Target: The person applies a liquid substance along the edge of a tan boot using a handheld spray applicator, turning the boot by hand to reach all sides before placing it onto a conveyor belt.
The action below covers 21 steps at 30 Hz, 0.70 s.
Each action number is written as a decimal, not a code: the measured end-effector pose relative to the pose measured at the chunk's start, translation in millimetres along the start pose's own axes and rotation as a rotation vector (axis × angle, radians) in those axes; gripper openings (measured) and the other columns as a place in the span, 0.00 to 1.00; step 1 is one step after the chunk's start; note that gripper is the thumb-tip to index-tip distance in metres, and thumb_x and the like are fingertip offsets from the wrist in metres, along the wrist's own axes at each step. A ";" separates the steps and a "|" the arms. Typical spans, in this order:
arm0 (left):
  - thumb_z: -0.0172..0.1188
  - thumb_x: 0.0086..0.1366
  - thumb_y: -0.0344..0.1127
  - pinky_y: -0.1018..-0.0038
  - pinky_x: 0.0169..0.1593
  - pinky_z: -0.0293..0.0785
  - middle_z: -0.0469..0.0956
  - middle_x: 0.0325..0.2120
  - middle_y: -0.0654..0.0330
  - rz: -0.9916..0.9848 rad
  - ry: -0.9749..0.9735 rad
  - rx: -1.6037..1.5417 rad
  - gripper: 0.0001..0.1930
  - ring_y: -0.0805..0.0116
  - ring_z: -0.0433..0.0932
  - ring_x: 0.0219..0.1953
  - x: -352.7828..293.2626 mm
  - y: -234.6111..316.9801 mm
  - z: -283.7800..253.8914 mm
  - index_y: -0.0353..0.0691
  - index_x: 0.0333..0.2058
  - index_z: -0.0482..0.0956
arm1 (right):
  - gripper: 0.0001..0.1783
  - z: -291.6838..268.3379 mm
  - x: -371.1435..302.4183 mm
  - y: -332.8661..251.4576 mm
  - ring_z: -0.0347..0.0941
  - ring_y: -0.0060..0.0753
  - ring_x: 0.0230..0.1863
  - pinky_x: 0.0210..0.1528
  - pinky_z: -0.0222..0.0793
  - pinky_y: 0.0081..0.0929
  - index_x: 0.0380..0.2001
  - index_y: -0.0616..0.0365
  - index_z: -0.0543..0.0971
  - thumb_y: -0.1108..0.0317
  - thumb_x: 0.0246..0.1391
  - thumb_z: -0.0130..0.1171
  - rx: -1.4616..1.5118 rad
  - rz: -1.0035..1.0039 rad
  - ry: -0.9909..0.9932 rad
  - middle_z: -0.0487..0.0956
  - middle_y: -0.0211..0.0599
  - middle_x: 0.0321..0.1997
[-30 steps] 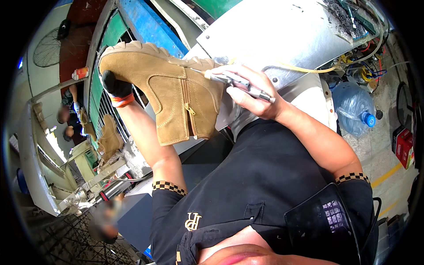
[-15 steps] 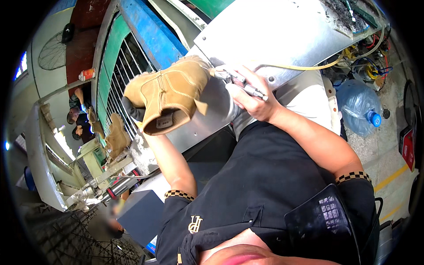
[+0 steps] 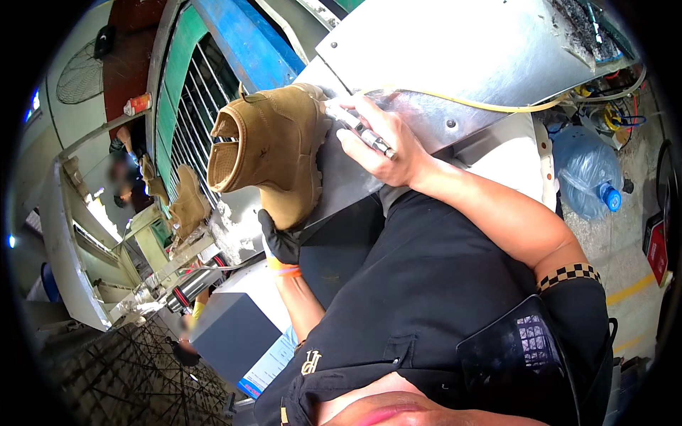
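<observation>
A tan ankle boot (image 3: 273, 138) is held up over the metal table, its opening to the left and its sole turned right. My left hand (image 3: 279, 240), in a black glove with an orange cuff, grips the boot by its toe from below. In my bare right hand (image 3: 389, 145) is a slim silver hand tool (image 3: 368, 133). The tool's front end meets or nearly meets the heel edge of the sole; contact cannot be made out. A yellow hose (image 3: 462, 104) runs from beside this hand across the table; its join to the tool is hidden.
The shiny metal table (image 3: 426, 53) extends to the far right, with dark debris (image 3: 579, 28) at its corner. Left of the boot are a barred green rack (image 3: 192, 92) and other tan boots (image 3: 187, 202). A large plastic bottle (image 3: 586, 174) stands at right. Other people are at far left.
The boot has been turned over: its opening now faces left instead of toward me. My left hand has moved down and right onto the toe. The right hand has shifted slightly left with the tool.
</observation>
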<state>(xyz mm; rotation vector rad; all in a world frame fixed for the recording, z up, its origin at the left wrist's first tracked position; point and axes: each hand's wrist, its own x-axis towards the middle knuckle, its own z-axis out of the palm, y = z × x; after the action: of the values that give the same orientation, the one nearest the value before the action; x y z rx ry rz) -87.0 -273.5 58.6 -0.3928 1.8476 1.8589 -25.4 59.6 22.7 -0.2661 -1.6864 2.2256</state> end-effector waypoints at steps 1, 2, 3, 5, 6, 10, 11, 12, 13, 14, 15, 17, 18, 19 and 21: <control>0.52 0.66 0.61 0.58 0.51 0.80 0.67 0.61 0.55 -0.044 0.064 0.066 0.36 0.55 0.71 0.59 -9.9 0.6 7.5 0.44 0.65 0.60 | 0.23 0.1 -1.0 0.9 0.63 0.21 0.21 0.27 0.61 0.24 0.53 0.58 0.71 0.66 0.54 0.56 0.007 -0.017 0.014 0.69 0.32 0.18; 0.51 0.67 0.60 0.60 0.49 0.81 0.67 0.61 0.55 -0.079 0.043 0.111 0.36 0.55 0.71 0.59 -18.2 2.0 15.1 0.43 0.65 0.60 | 0.23 0.1 -1.8 1.5 0.63 0.20 0.21 0.26 0.60 0.24 0.54 0.58 0.70 0.66 0.54 0.56 0.016 -0.007 0.001 0.68 0.31 0.18; 0.50 0.68 0.60 0.62 0.47 0.82 0.67 0.61 0.55 -0.098 0.018 0.141 0.36 0.55 0.70 0.60 -25.2 2.1 23.3 0.41 0.65 0.59 | 0.23 -0.4 -3.1 1.7 0.62 0.20 0.21 0.26 0.59 0.24 0.54 0.58 0.70 0.66 0.54 0.56 0.022 0.000 -0.002 0.68 0.30 0.18; 0.49 0.68 0.61 0.66 0.41 0.84 0.68 0.60 0.53 -0.165 -0.003 0.147 0.37 0.55 0.73 0.57 -35.1 0.5 39.0 0.40 0.65 0.59 | 0.23 -1.7 -4.7 1.1 0.62 0.19 0.21 0.25 0.59 0.24 0.55 0.58 0.70 0.67 0.54 0.55 0.024 0.003 -0.006 0.67 0.29 0.18; 0.48 0.67 0.62 0.68 0.39 0.85 0.68 0.60 0.53 -0.195 -0.030 0.148 0.38 0.55 0.74 0.56 -38.7 -1.7 46.5 0.39 0.65 0.58 | 0.24 -2.4 -5.4 0.2 0.61 0.19 0.21 0.25 0.58 0.24 0.55 0.58 0.69 0.67 0.55 0.55 0.020 0.002 -0.006 0.67 0.29 0.18; 0.43 0.68 0.64 0.65 0.42 0.85 0.70 0.57 0.42 -0.297 -0.193 0.014 0.41 0.46 0.79 0.48 -45.4 -11.3 73.1 0.33 0.65 0.56 | 0.25 -7.2 -8.1 -5.5 0.76 0.36 0.24 0.31 0.69 0.32 0.54 0.59 0.68 0.64 0.54 0.55 -0.008 0.068 -0.041 0.78 0.43 0.25; 0.41 0.68 0.65 0.63 0.43 0.85 0.69 0.57 0.41 -0.323 -0.176 0.009 0.41 0.44 0.79 0.48 -45.5 -13.5 79.8 0.33 0.65 0.55 | 0.25 -9.5 -9.8 -7.6 0.75 0.36 0.24 0.31 0.69 0.31 0.55 0.60 0.67 0.65 0.53 0.55 -0.016 0.027 -0.030 0.78 0.42 0.24; 0.41 0.68 0.65 0.63 0.44 0.84 0.69 0.57 0.41 -0.351 -0.200 -0.028 0.41 0.44 0.79 0.48 -46.5 -15.1 86.3 0.33 0.65 0.55 | 0.25 -10.9 -11.5 -9.3 0.75 0.36 0.24 0.31 0.69 0.31 0.55 0.60 0.67 0.65 0.53 0.55 -0.005 0.065 -0.061 0.78 0.42 0.24; 0.41 0.68 0.65 0.62 0.44 0.84 0.69 0.57 0.41 -0.361 -0.229 -0.074 0.42 0.44 0.79 0.48 -45.6 -17.6 93.7 0.33 0.65 0.55 | 0.25 -13.0 -13.4 -11.4 0.75 0.35 0.24 0.31 0.69 0.31 0.55 0.60 0.67 0.65 0.54 0.55 -0.001 0.077 -0.074 0.78 0.42 0.24; 0.42 0.68 0.65 0.62 0.45 0.84 0.69 0.57 0.41 -0.381 -0.266 -0.140 0.42 0.44 0.79 0.48 -45.8 -18.9 100.7 0.33 0.65 0.55 | 0.25 -14.2 -15.4 -13.2 0.75 0.35 0.24 0.30 0.69 0.31 0.55 0.60 0.67 0.65 0.54 0.55 0.004 0.098 -0.098 0.78 0.42 0.24; 0.42 0.67 0.67 0.62 0.47 0.83 0.70 0.56 0.41 -0.371 -0.278 -0.119 0.44 0.46 0.79 0.49 -45.4 -19.5 107.4 0.33 0.65 0.55 | 0.25 -17.0 -16.8 -14.4 0.75 0.34 0.23 0.30 0.68 0.30 0.54 0.60 0.68 0.64 0.53 0.55 -0.014 0.091 -0.108 0.77 0.41 0.24; 0.41 0.66 0.69 0.62 0.48 0.82 0.71 0.55 0.41 -0.374 -0.309 -0.085 0.45 0.48 0.78 0.50 -44.3 -19.1 120.4 0.33 0.65 0.55 | 0.25 -20.9 -19.3 -16.1 0.74 0.34 0.23 0.30 0.68 0.30 0.54 0.60 0.68 0.64 0.53 0.55 -0.005 0.075 -0.098 0.77 0.40 0.24; 0.41 0.65 0.70 0.62 0.48 0.82 0.71 0.55 0.41 -0.380 -0.328 -0.085 0.46 0.49 0.78 0.51 -43.7 -18.4 126.5 0.33 0.66 0.55 | 0.25 -23.3 -20.5 -16.6 0.74 0.33 0.23 0.29 0.68 0.30 0.54 0.59 0.68 0.64 0.53 0.55 -0.006 0.063 -0.087 0.77 0.40 0.24; 0.41 0.65 0.70 0.63 0.48 0.82 0.70 0.55 0.40 -0.397 -0.337 -0.101 0.46 0.48 0.78 0.51 -43.6 -17.6 132.5 0.33 0.65 0.55 | 0.25 -23.6 -22.0 -17.1 0.71 0.28 0.23 0.29 0.65 0.27 0.55 0.60 0.69 0.64 0.53 0.54 0.016 0.067 -0.093 0.75 0.37 0.23; 0.41 0.65 0.71 0.65 0.47 0.82 0.69 0.56 0.39 -0.430 -0.353 -0.135 0.45 0.45 0.77 0.52 -43.8 -16.4 144.1 0.34 0.65 0.57 | 0.26 -26.7 -25.3 -17.3 0.64 0.18 0.23 0.29 0.60 0.22 0.56 0.60 0.70 0.64 0.53 0.53 0.042 0.074 -0.093 0.71 0.31 0.21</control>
<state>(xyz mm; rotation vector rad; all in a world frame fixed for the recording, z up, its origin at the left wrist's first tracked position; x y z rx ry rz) -22.4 -137.4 74.0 -0.4358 1.2911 1.6329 9.9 78.3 30.4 -0.2203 -1.7002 2.3585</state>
